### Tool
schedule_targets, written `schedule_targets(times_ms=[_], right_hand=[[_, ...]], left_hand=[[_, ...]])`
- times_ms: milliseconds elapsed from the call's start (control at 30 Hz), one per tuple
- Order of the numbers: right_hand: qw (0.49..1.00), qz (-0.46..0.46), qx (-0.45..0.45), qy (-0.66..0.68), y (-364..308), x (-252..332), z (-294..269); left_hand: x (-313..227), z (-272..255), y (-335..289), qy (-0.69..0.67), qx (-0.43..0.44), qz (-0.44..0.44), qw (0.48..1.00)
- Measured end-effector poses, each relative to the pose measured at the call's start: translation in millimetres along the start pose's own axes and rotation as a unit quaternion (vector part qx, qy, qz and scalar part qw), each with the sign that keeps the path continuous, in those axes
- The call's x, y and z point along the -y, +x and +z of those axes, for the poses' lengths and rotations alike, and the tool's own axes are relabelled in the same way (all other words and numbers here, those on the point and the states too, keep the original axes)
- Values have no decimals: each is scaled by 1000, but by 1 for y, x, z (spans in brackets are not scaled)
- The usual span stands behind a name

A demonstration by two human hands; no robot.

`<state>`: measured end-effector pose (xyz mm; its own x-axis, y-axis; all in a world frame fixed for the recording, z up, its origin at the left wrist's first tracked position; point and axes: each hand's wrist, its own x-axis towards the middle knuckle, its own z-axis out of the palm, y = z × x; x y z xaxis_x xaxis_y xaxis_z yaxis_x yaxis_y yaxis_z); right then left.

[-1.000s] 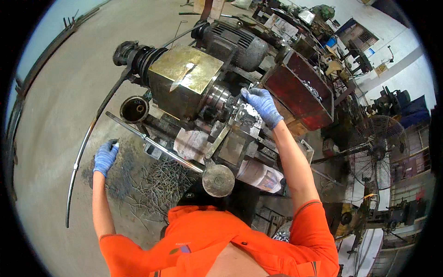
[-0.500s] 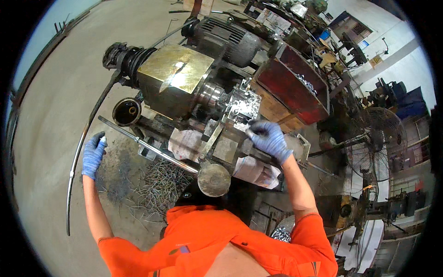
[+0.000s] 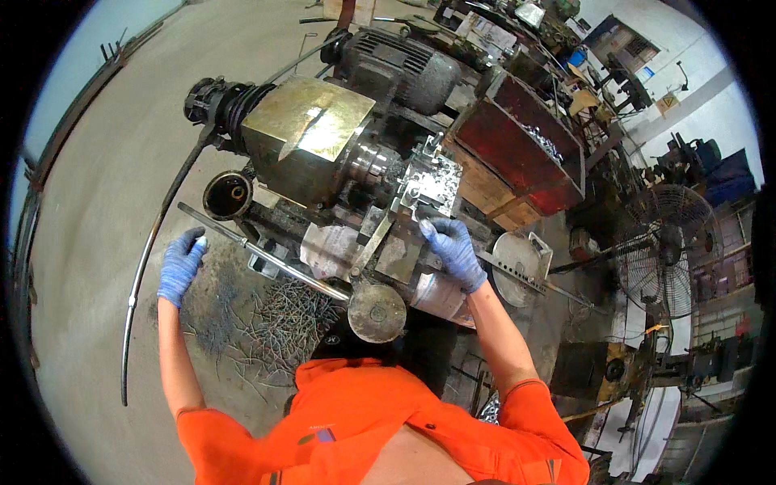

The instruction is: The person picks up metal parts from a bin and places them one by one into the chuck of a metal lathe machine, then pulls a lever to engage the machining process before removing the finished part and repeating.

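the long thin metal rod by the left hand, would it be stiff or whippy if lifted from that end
The long thin metal rod looks slim for its length, so lifted at the end by the blue-gloved left hand it would probably sag or spring a little. Being bare round metal, it may slip in a glove and roll if set down. It likely feels heavier than it looks.

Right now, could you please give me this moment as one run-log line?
left hand: on lever handle | right hand: on lathe carriage | metal shavings: on floor

The person wears a bright orange short-sleeved shirt. Both the left hand (image 3: 181,267) and the right hand (image 3: 453,252) are covered by thin blue disposable gloves.
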<state>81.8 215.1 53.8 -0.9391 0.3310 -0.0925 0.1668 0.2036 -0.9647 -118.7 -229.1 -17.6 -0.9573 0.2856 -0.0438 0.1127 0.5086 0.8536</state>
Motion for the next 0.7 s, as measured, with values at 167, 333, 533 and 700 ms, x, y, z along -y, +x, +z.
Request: schedule_targets(times_ms=[167, 333, 533, 700], right_hand=[[1000, -3, 12, -7, 8, 14, 7], [987, -60, -23, -145, 12, 41, -20], [816, -154, 62, -554, 67, 90, 24], [780, -154, 65, -602, 98, 73, 40]], left_hand=[[-33, -5, 3, 25, 13, 1, 1000], [-26, -50, -1, 68, -101, 46, 992], [33, -126, 3, 234, -248, 19, 940], [-4, -38, -54, 337, -197, -130, 911]])
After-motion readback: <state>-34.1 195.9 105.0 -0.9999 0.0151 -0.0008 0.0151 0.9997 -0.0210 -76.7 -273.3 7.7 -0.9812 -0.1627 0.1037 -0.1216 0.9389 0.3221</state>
